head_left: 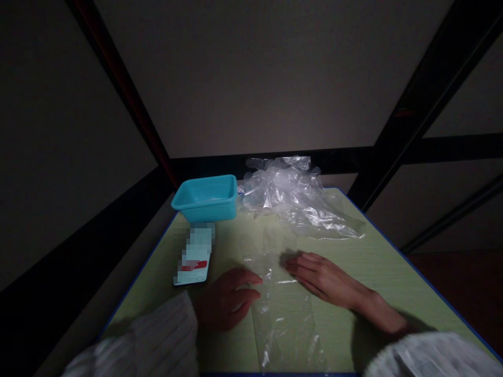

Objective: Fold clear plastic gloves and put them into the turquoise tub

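Note:
A clear plastic bag [281,314] lies flat on the pale green table [393,262], running from the near edge towards the middle. My left hand [228,301] rests on the bag's left edge with its fingers stretched flat. My right hand [322,280] lies flat on the bag's upper right part, fingers together and pointing left. Neither hand grips anything. Both wrists come out of white ribbed sleeves.
A turquoise plastic tub [206,198] stands at the far left of the table. A heap of crumpled clear plastic bags [293,196] lies at the far middle. A phone [194,254] lies face up left of my hands. Dark frame bars rise behind.

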`<state>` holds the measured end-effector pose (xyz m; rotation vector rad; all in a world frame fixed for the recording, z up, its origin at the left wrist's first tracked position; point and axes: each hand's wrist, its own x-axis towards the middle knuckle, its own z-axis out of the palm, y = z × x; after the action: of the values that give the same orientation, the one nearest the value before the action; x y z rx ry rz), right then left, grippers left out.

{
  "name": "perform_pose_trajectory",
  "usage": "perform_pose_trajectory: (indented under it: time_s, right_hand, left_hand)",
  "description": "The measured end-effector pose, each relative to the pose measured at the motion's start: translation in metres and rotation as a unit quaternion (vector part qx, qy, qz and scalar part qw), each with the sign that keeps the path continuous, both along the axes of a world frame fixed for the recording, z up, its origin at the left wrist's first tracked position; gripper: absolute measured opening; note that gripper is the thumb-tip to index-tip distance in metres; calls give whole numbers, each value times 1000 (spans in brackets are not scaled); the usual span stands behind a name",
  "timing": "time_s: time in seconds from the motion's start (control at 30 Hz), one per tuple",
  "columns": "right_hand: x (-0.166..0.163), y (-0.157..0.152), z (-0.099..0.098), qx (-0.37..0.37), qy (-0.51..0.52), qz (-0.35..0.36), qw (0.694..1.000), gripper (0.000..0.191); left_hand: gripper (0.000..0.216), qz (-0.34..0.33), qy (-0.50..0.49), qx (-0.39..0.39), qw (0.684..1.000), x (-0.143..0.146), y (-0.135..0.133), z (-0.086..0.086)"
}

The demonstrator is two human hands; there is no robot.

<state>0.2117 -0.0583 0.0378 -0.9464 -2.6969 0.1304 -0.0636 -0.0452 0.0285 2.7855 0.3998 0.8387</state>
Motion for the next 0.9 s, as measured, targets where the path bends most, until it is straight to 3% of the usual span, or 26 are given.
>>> perform_pose_trajectory:
  time_s: [0.23, 0.73, 0.9]
  right_hand:
    - [-2, -6, 1, -9, -8, 36, 999, 44]
    - [0, -4, -4, -25, 19, 30, 999, 36]
    - [0, -3, -4, -22, 13, 35, 999, 35]
  left_hand:
    - [43, -121, 95, -13, 988, 1, -5, 7]
    - [30, -142, 37, -55, 988, -6, -1, -7]
    - [27, -130, -19, -86, 988, -7, -3, -3]
